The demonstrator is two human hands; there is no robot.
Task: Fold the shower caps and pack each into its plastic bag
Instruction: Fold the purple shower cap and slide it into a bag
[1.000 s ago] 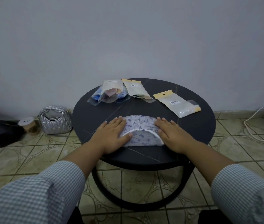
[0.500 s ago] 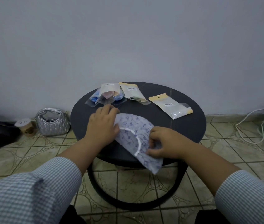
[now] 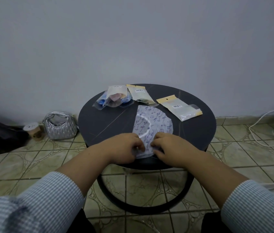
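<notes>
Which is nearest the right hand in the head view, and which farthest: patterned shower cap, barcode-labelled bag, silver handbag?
1. Patterned shower cap: gripped by the right hand.
2. Barcode-labelled bag: table's far right.
3. Silver handbag: floor, left of table.

The near end of the shower cap [image 3: 151, 121], at the table's [image 3: 99, 125] near edge, lies hidden under the left hand [image 3: 124, 147] and right hand [image 3: 170, 148]. Bag labels at the far edge are too small to read.

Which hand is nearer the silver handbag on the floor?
Left. The left hand grips the shower cap's near edge on the handbag's side; the right hand grips it farther away.
</notes>
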